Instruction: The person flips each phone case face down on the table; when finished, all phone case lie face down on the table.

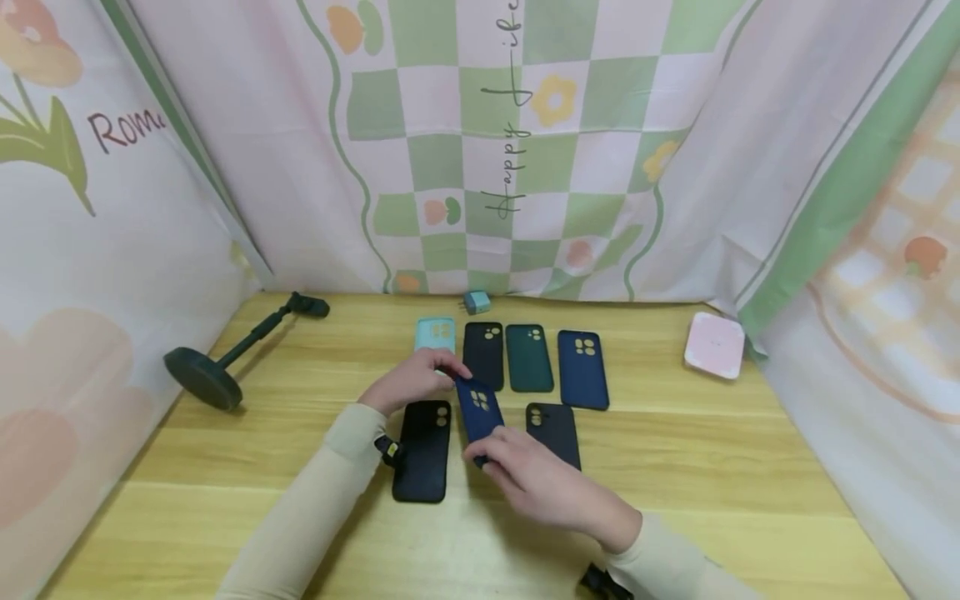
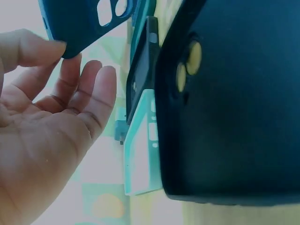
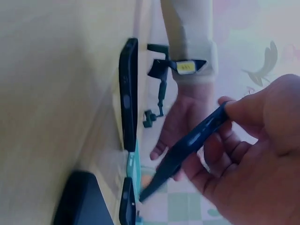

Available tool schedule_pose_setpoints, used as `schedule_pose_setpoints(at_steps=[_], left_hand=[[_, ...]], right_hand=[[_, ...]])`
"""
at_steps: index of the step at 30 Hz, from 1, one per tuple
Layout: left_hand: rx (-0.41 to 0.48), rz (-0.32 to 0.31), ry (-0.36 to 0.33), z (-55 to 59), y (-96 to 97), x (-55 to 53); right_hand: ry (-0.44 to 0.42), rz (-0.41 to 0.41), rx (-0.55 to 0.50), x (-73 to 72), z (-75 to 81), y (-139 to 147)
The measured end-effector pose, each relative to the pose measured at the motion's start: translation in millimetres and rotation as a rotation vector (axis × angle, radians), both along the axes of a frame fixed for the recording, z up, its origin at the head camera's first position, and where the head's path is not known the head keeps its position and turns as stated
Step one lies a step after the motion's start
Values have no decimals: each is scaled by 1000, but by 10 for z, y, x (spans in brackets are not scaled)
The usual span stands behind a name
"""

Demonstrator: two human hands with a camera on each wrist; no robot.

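A navy blue phone case (image 1: pixel 477 408) with camera cutouts is held tilted above the table between both hands. The left hand (image 1: pixel 408 383) pinches its far corner between thumb and finger, as the left wrist view also shows. At the near end, the right hand (image 1: pixel 540 479) grips the case by its edge. A black phone case (image 1: pixel 420 458) lies under the left wrist, and a dark phone case (image 1: pixel 555 429) is partly hidden behind the right hand. Behind them is a row: light turquoise case (image 1: pixel 427 334), black case (image 1: pixel 483 360), dark green case (image 1: pixel 529 360), another navy case (image 1: pixel 583 371).
A dark green stand with a round base (image 1: pixel 202 379) lies at the table's left. A small blue charger plug (image 1: pixel 477 302) is at the back edge, and a pink and white square object (image 1: pixel 715 345) at the back right. Patterned curtains enclose the wooden table (image 1: pixel 712 467).
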State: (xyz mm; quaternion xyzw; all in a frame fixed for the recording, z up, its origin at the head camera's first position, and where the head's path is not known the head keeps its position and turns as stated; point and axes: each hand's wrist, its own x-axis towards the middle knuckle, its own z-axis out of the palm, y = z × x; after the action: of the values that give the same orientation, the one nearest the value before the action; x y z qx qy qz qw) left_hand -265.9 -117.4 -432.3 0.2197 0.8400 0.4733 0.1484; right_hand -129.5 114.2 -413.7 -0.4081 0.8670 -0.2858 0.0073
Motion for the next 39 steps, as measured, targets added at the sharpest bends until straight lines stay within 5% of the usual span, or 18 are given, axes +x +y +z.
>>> schedule_pose_setpoints(at_steps=[13,22,30,39], left_hand=[[50,-114,-49,-110,12,-53],[111,-160,-69,-111,-8,-70],[208,-116,-185,-112,-31,-64],[245,-70,-247,-117,-49,-63]], right_hand=[[-326,-100,-258,-50,27,130],[-331,-157,-290,-63,-34,158],[-298,-220,-359,-77,-83,189],[-366,-300,-411,-98,-107,215]])
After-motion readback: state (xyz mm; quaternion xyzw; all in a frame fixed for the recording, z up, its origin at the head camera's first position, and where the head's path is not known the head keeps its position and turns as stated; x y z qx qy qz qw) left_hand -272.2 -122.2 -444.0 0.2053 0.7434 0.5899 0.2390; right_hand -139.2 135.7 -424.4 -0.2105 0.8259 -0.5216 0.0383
